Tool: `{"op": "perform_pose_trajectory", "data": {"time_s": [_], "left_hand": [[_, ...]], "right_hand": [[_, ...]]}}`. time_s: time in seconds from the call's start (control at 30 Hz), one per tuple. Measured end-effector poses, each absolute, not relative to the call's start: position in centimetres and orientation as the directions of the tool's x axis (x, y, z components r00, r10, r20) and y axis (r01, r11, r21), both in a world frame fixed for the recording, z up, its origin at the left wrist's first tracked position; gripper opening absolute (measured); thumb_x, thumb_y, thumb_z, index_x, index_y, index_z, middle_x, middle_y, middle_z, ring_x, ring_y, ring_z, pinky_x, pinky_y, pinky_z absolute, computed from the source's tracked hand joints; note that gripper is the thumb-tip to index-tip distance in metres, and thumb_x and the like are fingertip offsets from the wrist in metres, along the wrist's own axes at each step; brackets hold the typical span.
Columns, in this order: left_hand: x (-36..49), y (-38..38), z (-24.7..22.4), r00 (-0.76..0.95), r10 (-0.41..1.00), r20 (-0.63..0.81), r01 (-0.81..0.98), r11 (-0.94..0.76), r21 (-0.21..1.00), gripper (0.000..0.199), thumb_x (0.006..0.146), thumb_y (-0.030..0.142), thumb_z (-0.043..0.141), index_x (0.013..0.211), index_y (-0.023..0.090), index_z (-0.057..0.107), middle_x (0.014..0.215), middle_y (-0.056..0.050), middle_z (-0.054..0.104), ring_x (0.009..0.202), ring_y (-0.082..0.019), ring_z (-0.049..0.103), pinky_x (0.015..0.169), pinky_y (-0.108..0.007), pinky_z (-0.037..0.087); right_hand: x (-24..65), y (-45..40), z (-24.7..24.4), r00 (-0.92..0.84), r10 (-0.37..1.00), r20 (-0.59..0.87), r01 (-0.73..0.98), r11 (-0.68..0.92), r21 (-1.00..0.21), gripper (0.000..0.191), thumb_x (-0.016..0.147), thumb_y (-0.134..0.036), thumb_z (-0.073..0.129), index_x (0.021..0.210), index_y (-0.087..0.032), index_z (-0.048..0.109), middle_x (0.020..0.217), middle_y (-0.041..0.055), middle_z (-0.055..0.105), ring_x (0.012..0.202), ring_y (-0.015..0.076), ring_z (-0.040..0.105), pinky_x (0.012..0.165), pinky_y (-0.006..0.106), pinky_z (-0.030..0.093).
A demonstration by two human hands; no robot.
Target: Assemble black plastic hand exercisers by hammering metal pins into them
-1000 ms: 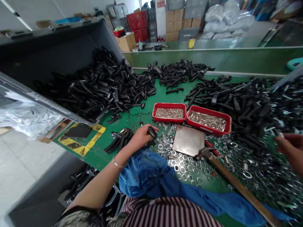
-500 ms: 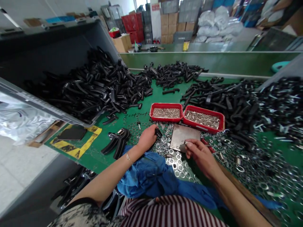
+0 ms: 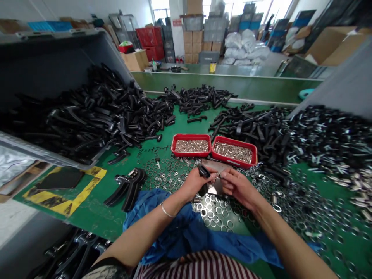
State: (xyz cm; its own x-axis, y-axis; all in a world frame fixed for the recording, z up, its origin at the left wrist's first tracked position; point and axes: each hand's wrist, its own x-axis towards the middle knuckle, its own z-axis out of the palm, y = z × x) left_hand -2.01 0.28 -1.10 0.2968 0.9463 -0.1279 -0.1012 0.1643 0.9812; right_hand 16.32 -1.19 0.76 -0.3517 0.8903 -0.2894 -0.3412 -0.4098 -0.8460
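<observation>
My left hand [image 3: 195, 183] is closed around a black plastic handle part [image 3: 204, 171], one end of which sticks up past the fingers. Close beside it, my right hand [image 3: 238, 188] pinches a small metal piece [image 3: 219, 176] between thumb and fingertips; its exact shape is too small to tell. The fingertips of both hands nearly meet above a metal plate [image 3: 216, 166], which they partly cover. Loose metal rings [image 3: 213, 217] lie just below the hands. On the left, a joined pair of black handles with a spring [image 3: 132, 187] lies on the green table.
Two red trays of small metal pins [image 3: 191, 145] [image 3: 235, 152] stand beyond the plate. Black handles [image 3: 124, 108] spill from a grey crate at left; more parts [image 3: 328, 131] heap at right. A blue cloth [image 3: 180, 236] lies along the near edge.
My right hand has moved left and my left hand has come right with the black handle part, so they now meet over the plate. The camera view has shifted too.
</observation>
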Motion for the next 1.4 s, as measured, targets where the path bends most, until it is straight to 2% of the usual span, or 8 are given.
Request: {"op": "perform_pose_trajectory", "data": {"time_s": [0.23, 0.4, 0.6, 0.67, 0.8, 0.9, 1.13, 1.4], "left_hand": [[-1.4, -0.1, -2.0, 0.317, 0.936, -0.155, -0.142, 0.209, 0.968, 0.035, 0.073, 0.037, 0.079, 0.099, 0.014, 0.073, 0.077, -0.003, 0.07, 0.069, -0.014, 0.062, 0.068, -0.025, 0.048], [-3.5, 1.9, -1.6, 0.378, 0.919, -0.113, 0.282, 0.002, 0.96, 0.026, 0.078, 0.017, 0.065, 0.103, 0.015, 0.072, 0.087, -0.007, 0.073, 0.075, -0.019, 0.067, 0.07, -0.029, 0.052], [-7.2, 4.1, -0.3, 0.162, 0.983, 0.082, 0.788, -0.179, 0.59, 0.05, 0.07, -0.005, 0.048, 0.115, 0.014, 0.063, 0.109, -0.016, 0.068, 0.108, -0.03, 0.061, 0.099, -0.046, 0.044], [-7.0, 3.6, -0.2, 0.172, 0.985, 0.028, 0.686, -0.14, 0.714, 0.051, 0.071, -0.001, 0.053, 0.119, 0.015, 0.06, 0.108, -0.014, 0.067, 0.101, -0.027, 0.063, 0.093, -0.043, 0.047], [-4.3, 2.1, -1.0, 0.473, 0.868, -0.15, 0.095, 0.119, 0.988, 0.053, 0.072, 0.011, 0.062, 0.124, 0.02, 0.054, 0.1, -0.007, 0.067, 0.071, -0.013, 0.062, 0.064, -0.026, 0.049], [-2.2, 1.5, -1.8, 0.382, 0.914, -0.134, -0.112, 0.19, 0.975, 0.049, 0.073, 0.014, 0.061, 0.12, 0.021, 0.052, 0.081, 0.001, 0.062, 0.054, -0.007, 0.053, 0.052, -0.02, 0.041], [0.1, 1.1, -2.3, 0.239, 0.942, -0.235, -0.135, 0.272, 0.953, 0.035, 0.073, 0.016, 0.063, 0.105, 0.019, 0.049, 0.058, 0.008, 0.051, 0.043, -0.007, 0.046, 0.042, -0.017, 0.033], [0.5, -1.8, -0.6, 0.58, 0.748, -0.322, -0.293, 0.561, 0.774, 0.052, 0.065, 0.025, 0.082, 0.103, 0.02, 0.047, 0.063, 0.008, 0.052, 0.043, -0.004, 0.04, 0.044, -0.017, 0.031]], "right_hand": [[17.7, -0.1, -0.1, -0.426, 0.825, -0.371, -0.318, -0.521, -0.792, 0.027, 0.08, -0.04, 0.076, 0.081, -0.02, 0.057, 0.062, -0.0062, 0.04, 0.052, 0.0071, 0.032, 0.046, 0.022, 0.026], [18.8, 0.2, -0.1, -0.232, 0.962, -0.145, 0.121, -0.119, -0.985, 0.023, 0.084, -0.043, 0.069, 0.096, -0.024, 0.063, 0.069, -0.003, 0.056, 0.059, 0.0138, 0.052, 0.056, 0.028, 0.041], [20.3, 0.7, 0.5, -0.188, 0.982, -0.017, 0.347, 0.05, -0.936, 0.019, 0.089, -0.041, 0.062, 0.1, -0.025, 0.064, 0.087, 0.0016, 0.068, 0.076, 0.0196, 0.062, 0.071, 0.036, 0.048], [20.0, 0.6, 0.7, -0.146, 0.989, -0.035, 0.317, 0.013, -0.948, 0.021, 0.089, -0.043, 0.062, 0.101, -0.026, 0.063, 0.086, 0.0015, 0.068, 0.074, 0.0203, 0.064, 0.071, 0.037, 0.05], [18.6, 0.0, 0.7, -0.066, 0.996, -0.053, 0.242, -0.036, -0.97, 0.02, 0.087, -0.044, 0.065, 0.098, -0.027, 0.062, 0.088, 0.002, 0.069, 0.073, 0.0211, 0.065, 0.071, 0.037, 0.052], [17.6, -0.5, 0.5, -0.068, 0.996, -0.052, 0.139, -0.043, -0.989, 0.023, 0.087, -0.047, 0.065, 0.101, -0.029, 0.059, 0.093, 0.0037, 0.07, 0.079, 0.0242, 0.068, 0.073, 0.041, 0.055], [16.0, -1.5, 0.2, -0.001, 1.0, 0.013, 0.083, 0.013, -0.996, 0.023, 0.088, -0.045, 0.065, 0.103, -0.029, 0.057, 0.092, 0.0042, 0.069, 0.079, 0.0242, 0.069, 0.081, 0.044, 0.054], [16.3, -2.1, 0.0, -0.004, 1.0, 0.002, 0.148, 0.002, -0.989, 0.018, 0.088, -0.044, 0.065, 0.096, -0.027, 0.064, 0.095, 0.0029, 0.067, 0.084, 0.0208, 0.061, 0.08, 0.036, 0.049]]}}
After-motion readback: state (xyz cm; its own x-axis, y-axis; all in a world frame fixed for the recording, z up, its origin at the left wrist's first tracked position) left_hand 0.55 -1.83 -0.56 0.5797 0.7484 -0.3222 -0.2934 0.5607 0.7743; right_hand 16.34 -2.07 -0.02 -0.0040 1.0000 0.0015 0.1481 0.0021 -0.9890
